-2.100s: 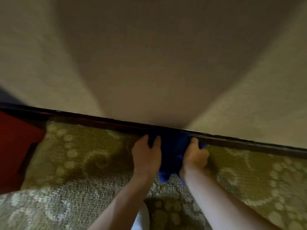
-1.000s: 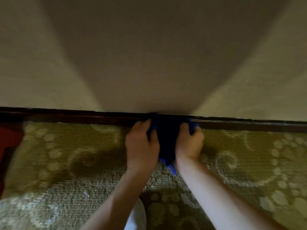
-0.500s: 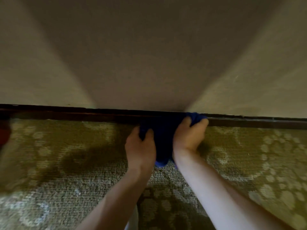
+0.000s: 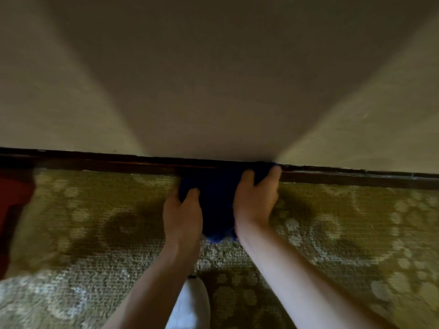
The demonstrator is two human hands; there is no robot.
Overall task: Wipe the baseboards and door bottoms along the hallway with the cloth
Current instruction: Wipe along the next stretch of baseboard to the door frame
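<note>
A dark blue cloth [image 4: 217, 200] is bunched between both my hands and pressed against the dark wooden baseboard [image 4: 107, 162] that runs along the foot of the beige wall. My left hand [image 4: 183, 210] grips the cloth's left side, slightly back from the board. My right hand [image 4: 256, 198] grips its right side, with the fingers up against the baseboard. The cloth's lower end hangs over the carpet.
A patterned olive-green carpet [image 4: 332, 233] covers the floor. A red object [image 4: 14, 198] sits at the left edge by the baseboard. A white shoe [image 4: 192, 302] shows at the bottom between my forearms. The beige wall [image 4: 213, 79] fills the upper half.
Both hands and the cloth have slid to the right along the baseboard. My right hand now leads, pushed up to the board, while my left hand trails lower.
</note>
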